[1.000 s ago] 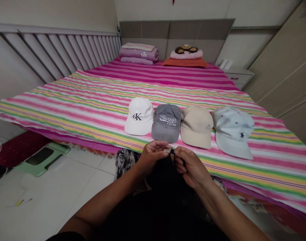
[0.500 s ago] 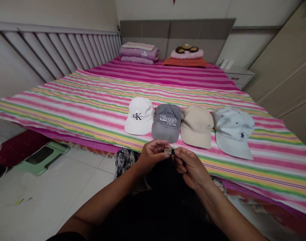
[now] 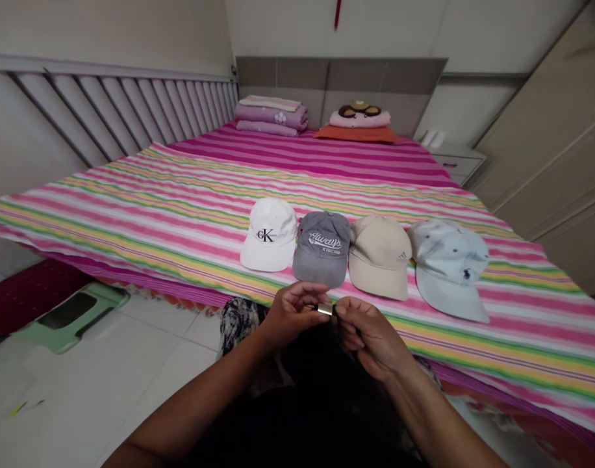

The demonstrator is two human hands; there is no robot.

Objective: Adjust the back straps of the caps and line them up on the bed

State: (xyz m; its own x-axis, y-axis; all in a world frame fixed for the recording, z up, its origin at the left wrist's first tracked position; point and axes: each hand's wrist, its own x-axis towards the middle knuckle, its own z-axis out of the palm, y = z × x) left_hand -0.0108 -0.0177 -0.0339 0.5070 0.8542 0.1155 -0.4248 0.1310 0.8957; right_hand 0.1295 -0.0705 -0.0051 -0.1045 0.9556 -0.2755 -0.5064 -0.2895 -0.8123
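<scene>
My left hand (image 3: 293, 311) and my right hand (image 3: 364, 331) meet in front of me, both pinched on a small metal buckle (image 3: 325, 309) at the top of a black cap (image 3: 321, 357) that hangs dark between my arms. Just beyond my hands, a row of caps lies on the striped bed sheet (image 3: 180, 208): a white cap (image 3: 269, 234), a grey cap (image 3: 323, 248), a beige cap (image 3: 379, 256) and a pale blue cap (image 3: 449, 265), brims toward me.
Folded purple blankets (image 3: 271, 114) and a pink pillow (image 3: 360, 119) sit at the headboard. A slatted rail (image 3: 132, 110) runs along the bed's left. On the floor are a green stool (image 3: 68, 316), a red mat (image 3: 25, 296) and patterned cloth (image 3: 239, 317). A wardrobe (image 3: 555, 149) stands right.
The view has tipped down slightly, so the bed and caps sit lower in the picture. My hands stay together on the buckle, with small finger shifts.
</scene>
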